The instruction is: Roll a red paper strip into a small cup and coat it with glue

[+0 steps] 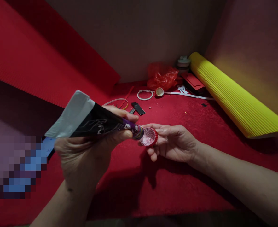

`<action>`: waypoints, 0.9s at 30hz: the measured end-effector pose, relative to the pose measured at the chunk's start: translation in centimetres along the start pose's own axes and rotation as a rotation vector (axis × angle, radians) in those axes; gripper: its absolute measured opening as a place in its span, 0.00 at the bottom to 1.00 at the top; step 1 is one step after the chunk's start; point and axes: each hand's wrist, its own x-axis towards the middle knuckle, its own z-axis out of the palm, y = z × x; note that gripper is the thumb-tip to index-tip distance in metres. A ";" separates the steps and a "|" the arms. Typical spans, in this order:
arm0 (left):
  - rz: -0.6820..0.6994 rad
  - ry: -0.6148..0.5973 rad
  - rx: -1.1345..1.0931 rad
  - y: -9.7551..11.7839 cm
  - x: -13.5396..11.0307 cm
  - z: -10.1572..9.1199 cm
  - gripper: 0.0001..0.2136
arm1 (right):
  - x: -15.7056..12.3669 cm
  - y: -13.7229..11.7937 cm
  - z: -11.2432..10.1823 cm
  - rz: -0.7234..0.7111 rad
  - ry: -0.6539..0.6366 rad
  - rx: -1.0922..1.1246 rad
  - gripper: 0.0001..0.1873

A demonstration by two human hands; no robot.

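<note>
My left hand (98,138) is closed around a black and purple glue tube (101,121) with a flat silver end. The tube slants down to the right, and its narrow end meets the rim of a small round cup (149,137). This cup is red and ridged outside, pale and ringed inside, and looks like coiled corrugated paper. My right hand (170,140) holds the cup between thumb and fingers, its opening turned toward the tube. The tip of the tube is hidden at the cup's edge.
Behind the hands lie a white paper ring (145,95), another small cup (159,92), black scraps (138,108) and a crumpled red plastic bag (162,77). A yellow corrugated roll (235,97) lies at right. A large red corrugated sheet (46,53) leans at left.
</note>
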 end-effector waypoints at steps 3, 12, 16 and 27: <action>0.034 -0.003 0.010 -0.2 0.1 -0.2 0.10 | 0.0 0.1 0.1 -0.013 0.010 -0.003 0.20; 0.034 -0.022 0.132 0.1 0.1 -0.4 0.09 | 0.0 0.0 0.1 -0.017 0.024 -0.015 0.19; 0.035 0.021 0.174 0.1 0.0 -0.4 0.07 | 0.0 0.0 0.0 -0.015 0.027 -0.016 0.19; 0.019 -0.013 -0.003 -0.1 0.2 -0.5 0.10 | 0.0 0.0 -0.1 -0.003 -0.004 -0.014 0.19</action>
